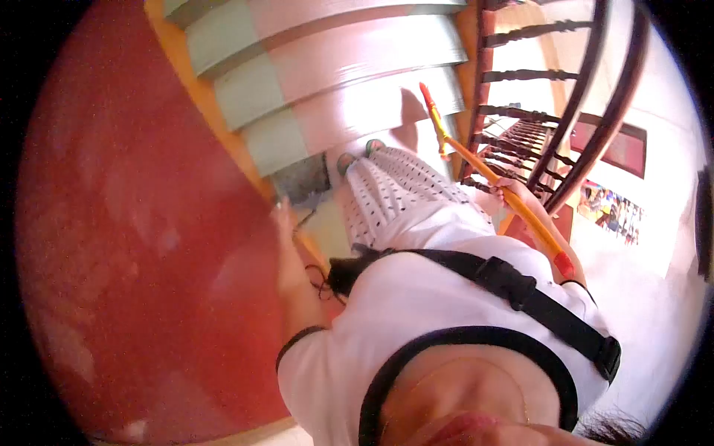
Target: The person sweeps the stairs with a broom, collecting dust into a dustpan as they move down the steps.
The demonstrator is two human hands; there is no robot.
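Note:
My right hand is closed around a yellow-orange stick with a red end. The stick runs from beside my right forearm out toward the stairs. Its far part bends at a yellow joint and ends in a red-orange tip. My left hand is blurred beside the red wall. Its fingers do not show clearly, and I cannot tell whether it touches the wall. Close to it is a dark grey rectangular thing, with a thin dark cord nearby.
Pink and pale green stairs lie ahead of my feet. The red wall borders them on the left. A dark handrail with turned balusters runs along the right. A black strap crosses my chest.

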